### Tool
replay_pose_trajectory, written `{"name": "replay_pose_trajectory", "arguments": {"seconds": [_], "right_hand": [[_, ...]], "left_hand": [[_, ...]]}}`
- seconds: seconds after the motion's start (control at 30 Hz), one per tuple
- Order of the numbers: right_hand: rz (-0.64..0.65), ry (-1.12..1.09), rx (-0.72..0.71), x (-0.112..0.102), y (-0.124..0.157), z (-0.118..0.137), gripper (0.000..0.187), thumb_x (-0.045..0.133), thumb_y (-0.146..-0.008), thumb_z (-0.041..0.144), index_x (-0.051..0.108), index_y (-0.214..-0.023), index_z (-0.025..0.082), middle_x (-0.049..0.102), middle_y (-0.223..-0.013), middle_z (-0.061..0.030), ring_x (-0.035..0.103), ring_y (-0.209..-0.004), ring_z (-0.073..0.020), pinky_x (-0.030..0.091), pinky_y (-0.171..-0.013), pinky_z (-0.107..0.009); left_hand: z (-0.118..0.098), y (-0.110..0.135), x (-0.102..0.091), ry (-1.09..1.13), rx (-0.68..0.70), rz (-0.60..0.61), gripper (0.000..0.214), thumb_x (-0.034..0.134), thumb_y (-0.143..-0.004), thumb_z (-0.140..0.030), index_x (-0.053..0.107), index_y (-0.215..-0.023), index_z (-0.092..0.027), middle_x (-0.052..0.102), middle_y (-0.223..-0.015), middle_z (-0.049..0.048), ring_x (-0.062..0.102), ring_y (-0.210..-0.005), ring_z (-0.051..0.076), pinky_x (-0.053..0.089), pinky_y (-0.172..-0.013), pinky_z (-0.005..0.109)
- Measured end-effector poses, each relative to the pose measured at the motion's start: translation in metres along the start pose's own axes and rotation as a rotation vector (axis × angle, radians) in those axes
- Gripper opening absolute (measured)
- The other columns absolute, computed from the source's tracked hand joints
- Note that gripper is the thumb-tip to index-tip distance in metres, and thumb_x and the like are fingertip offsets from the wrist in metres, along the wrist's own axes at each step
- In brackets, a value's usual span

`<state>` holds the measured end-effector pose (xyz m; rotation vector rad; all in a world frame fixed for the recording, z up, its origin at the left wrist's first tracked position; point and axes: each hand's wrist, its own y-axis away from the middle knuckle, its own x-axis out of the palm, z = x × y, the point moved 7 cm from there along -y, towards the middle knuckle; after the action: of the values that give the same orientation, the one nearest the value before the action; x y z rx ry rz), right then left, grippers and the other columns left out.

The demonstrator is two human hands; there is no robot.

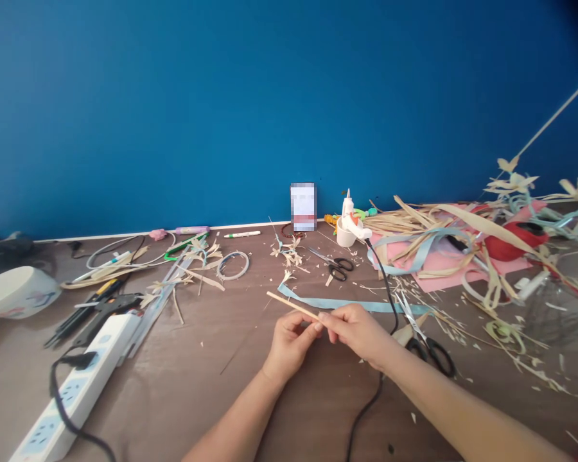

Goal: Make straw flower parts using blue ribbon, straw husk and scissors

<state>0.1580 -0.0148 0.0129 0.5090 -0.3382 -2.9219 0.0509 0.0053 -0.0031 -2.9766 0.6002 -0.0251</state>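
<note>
Both of my hands meet over the middle of the table around a thin, pale tan stick (291, 304). My left hand (289, 343) grips it from below with thumb and curled fingers. Its near end is pinched between the thumb and fingers of my right hand (356, 330), while the far end points up and left, free. Just beyond my hands lies a light blue ribbon (337, 303). To the right of my right hand rest scissors (426, 340) with black handles, blades apart. A black cord (389, 289) runs behind my right wrist.
A white glue gun (355, 226) leans in a white cup (345, 239). Dried strips (409, 224) and pink paper (438, 276) heap up at right. Left are a power strip (84, 385), a black glue gun (106, 314) and a white bowl (22, 292). More scissors (337, 268) lie behind.
</note>
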Motion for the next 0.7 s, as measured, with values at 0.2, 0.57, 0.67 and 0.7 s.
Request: {"name": "replay_pose_trajectory", "arguments": {"seconds": [0.2, 0.57, 0.67, 0.7], "right_hand": [[-0.044, -0.455, 0.056, -0.031, 0.021, 0.013, 0.041, 0.049, -0.073, 0.051, 0.047, -0.047, 0.018, 0.019, -0.035, 0.0102, 0.012, -0.033, -0.0042, 0.007, -0.036, -0.021], [-0.424, -0.566, 0.047, -0.074, 0.082, -0.024, 0.031, 0.063, -0.064, 0.049, 0.055, -0.068, 0.018, 0.022, -0.047, 0.0086, 0.015, -0.04, -0.0057, 0.008, -0.04, -0.022], [-0.428, -0.589, 0.102, -0.061, 0.085, -0.032, 0.033, 0.061, -0.064, 0.049, 0.054, -0.074, 0.019, 0.021, -0.047, 0.0097, 0.014, -0.04, -0.0051, 0.008, -0.04, -0.021], [-0.413, -0.581, 0.109, -0.056, 0.083, -0.031, 0.033, 0.061, -0.065, 0.049, 0.053, -0.077, 0.019, 0.021, -0.047, 0.0099, 0.014, -0.04, -0.005, 0.008, -0.04, -0.021]], "left_hand": [[0.004, -0.004, -0.005, -0.034, -0.028, -0.082, 0.017, 0.06, -0.069, -0.029, 0.062, -0.064, -0.013, 0.056, -0.058, 0.0016, 0.05, -0.057, 0.011, 0.039, -0.056, 0.021], [0.024, -0.001, -0.005, 0.282, -0.302, -0.202, 0.022, 0.067, -0.061, -0.032, 0.063, -0.065, -0.011, 0.055, -0.06, 0.001, 0.05, -0.056, 0.009, 0.044, -0.049, 0.019], [0.024, -0.001, -0.003, 0.303, -0.309, -0.191, 0.022, 0.067, -0.061, -0.031, 0.063, -0.067, -0.011, 0.055, -0.062, 0.0017, 0.05, -0.057, 0.009, 0.044, -0.047, 0.018], [0.023, -0.001, -0.002, 0.299, -0.304, -0.18, 0.021, 0.067, -0.061, -0.031, 0.063, -0.067, -0.011, 0.055, -0.062, 0.0018, 0.05, -0.057, 0.009, 0.044, -0.047, 0.018]]}}
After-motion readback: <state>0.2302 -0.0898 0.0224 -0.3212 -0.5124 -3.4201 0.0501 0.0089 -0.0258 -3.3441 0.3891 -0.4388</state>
